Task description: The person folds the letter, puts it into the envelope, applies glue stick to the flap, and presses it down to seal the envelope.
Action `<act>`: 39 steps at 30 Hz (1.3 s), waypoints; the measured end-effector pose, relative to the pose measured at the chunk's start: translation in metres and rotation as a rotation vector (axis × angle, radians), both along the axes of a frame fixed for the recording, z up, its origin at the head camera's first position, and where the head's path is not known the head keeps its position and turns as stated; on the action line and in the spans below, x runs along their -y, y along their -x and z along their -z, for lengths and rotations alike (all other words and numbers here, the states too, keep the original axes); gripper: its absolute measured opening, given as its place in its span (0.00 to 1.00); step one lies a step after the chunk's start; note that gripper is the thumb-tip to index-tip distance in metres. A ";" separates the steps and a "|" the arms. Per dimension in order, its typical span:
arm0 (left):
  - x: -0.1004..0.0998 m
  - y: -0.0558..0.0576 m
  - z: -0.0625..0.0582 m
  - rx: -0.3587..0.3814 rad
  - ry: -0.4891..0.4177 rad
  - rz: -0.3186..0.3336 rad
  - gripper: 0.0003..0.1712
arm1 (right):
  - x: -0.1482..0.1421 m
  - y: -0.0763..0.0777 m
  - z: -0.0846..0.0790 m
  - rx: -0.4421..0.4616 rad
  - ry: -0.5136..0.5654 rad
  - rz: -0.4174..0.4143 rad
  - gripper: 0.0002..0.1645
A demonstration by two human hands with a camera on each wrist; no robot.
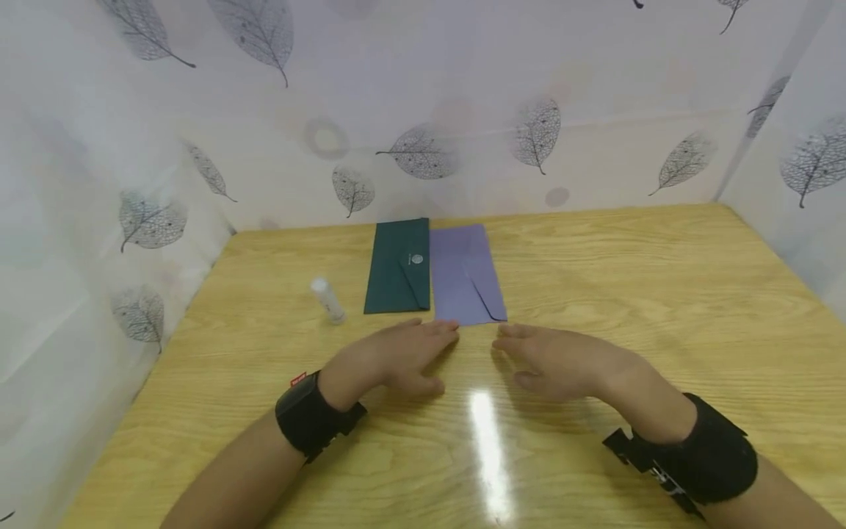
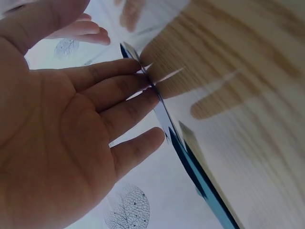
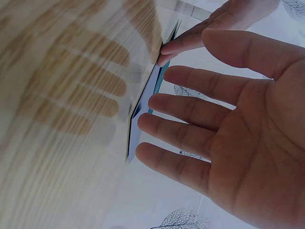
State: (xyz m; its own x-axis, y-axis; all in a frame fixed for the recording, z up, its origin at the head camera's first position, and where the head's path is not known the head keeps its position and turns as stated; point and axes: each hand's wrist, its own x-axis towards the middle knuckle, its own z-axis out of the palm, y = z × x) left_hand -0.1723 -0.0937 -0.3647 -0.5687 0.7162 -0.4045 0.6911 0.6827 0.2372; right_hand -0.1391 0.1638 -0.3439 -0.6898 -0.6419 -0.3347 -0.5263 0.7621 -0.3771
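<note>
A dark green envelope (image 1: 398,268) with a pale round emblem lies on the table, and a purple envelope (image 1: 463,275) lies just to its right. My left hand (image 1: 410,358) is palm down over the wood, its fingertips at the near edge of the purple envelope. On the other side, my right hand (image 1: 562,360) has its fingers straight and pointing inward, near the purple envelope's lower right corner. Both wrist views show bare palms with spread fingers and nothing held. Left of the green envelope lies a small white tube (image 1: 327,300), like a glue stick.
The wooden table (image 1: 661,294) has a glare streak (image 1: 487,455) between the forearms. White cloth (image 1: 463,88) printed with grey leaves rises behind the table and along both sides. Each wrist wears a black band (image 1: 313,415) with a camera.
</note>
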 end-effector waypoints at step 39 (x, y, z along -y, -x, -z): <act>0.012 -0.003 -0.025 -0.124 -0.100 -0.046 0.41 | 0.016 0.044 0.018 -0.013 -0.012 -0.027 0.41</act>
State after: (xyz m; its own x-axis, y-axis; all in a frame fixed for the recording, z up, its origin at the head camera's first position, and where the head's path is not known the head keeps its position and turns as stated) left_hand -0.1692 -0.1054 -0.3402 -0.6426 0.7217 -0.2573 0.6882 0.6913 0.2202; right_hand -0.1831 0.1479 -0.3619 -0.6767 -0.6565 -0.3333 -0.5518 0.7519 -0.3607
